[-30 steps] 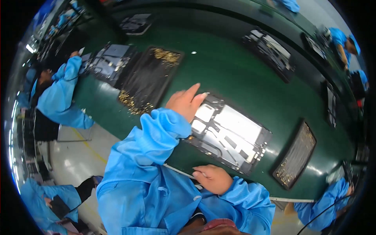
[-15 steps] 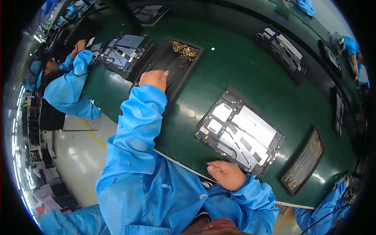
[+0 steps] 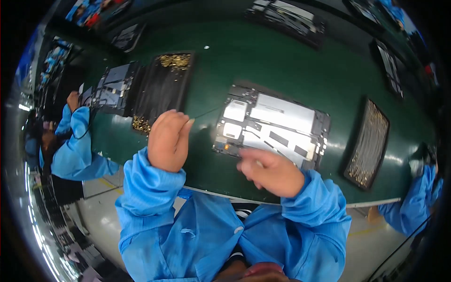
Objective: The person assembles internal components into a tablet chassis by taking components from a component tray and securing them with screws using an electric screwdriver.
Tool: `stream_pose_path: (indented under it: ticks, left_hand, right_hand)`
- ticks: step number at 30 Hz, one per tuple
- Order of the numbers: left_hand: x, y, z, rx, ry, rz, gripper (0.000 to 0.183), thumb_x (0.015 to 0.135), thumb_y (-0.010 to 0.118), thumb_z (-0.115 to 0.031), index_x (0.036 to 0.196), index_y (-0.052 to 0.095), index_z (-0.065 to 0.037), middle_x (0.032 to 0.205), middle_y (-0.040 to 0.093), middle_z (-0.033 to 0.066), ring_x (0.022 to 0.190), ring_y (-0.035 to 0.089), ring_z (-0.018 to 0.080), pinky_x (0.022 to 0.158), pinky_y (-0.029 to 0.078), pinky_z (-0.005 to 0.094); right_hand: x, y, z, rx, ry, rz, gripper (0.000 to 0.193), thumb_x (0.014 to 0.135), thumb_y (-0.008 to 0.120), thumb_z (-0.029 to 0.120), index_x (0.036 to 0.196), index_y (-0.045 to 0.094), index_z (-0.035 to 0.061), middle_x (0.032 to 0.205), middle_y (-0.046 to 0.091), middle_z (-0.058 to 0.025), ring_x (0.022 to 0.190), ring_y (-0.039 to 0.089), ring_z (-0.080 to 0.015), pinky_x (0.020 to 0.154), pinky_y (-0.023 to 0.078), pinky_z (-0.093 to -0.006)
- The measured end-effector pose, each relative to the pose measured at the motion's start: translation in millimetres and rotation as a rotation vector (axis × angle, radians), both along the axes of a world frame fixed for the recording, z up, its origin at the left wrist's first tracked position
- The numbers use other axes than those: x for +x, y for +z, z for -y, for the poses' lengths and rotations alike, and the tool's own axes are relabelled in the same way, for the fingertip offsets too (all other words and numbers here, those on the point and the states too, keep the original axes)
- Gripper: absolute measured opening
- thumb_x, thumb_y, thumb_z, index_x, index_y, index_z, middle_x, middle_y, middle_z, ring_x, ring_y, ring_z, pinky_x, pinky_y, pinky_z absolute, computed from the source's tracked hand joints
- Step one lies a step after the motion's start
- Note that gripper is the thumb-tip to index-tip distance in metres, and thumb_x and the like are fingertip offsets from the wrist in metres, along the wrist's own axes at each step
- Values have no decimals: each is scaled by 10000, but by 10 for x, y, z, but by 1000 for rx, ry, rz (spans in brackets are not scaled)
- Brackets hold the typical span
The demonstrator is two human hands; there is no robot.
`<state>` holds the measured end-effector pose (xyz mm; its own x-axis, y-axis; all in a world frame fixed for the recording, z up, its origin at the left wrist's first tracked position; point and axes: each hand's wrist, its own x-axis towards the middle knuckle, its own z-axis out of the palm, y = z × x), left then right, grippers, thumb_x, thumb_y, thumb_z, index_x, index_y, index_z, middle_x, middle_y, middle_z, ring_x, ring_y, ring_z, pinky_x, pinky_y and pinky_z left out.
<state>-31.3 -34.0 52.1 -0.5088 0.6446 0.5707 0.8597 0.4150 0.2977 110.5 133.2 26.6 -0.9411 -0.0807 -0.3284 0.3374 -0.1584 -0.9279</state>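
My left hand (image 3: 169, 140) is closed in a pinch on one end of a thin black cable (image 3: 206, 113), whose other end reaches toward the opened tablet (image 3: 282, 115). The tablet lies on the green table in front of me, its silver battery plates and black internal parts exposed. Over its near left corner hovers my right hand (image 3: 272, 171), fingers curled together and slightly blurred; what they hold, if anything, I cannot make out. Just beyond my left hand sits a dark tray (image 3: 162, 91) of thin black cables with gold ends.
At the right stands another dark tray (image 3: 369, 145) of cables with gold-coloured ends. More opened tablets lie along the left (image 3: 112, 89) and on the raised rear ledge (image 3: 286, 19). Co-workers in blue sit at the left (image 3: 75, 141) and right (image 3: 413, 197).
My left hand has drawn back from the dark tray toward me, now with a thin cable. My right hand has risen over the tablet's near left corner. The view has turned.
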Motion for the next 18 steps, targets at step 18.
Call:
stream_pose_path:
  ticks: [18]
  left_hand:
    - [768, -503, -62, -67, -373, 142, 234, 604, 620, -110, 819, 555, -40, 701, 525, 43, 568, 486, 167, 472, 387, 257]
  right_hand:
    - [317, -252, 215, -433, -220, 439, 310, 805, 459, 314, 900, 512, 23, 761, 530, -67, 585, 464, -105, 470, 400, -211]
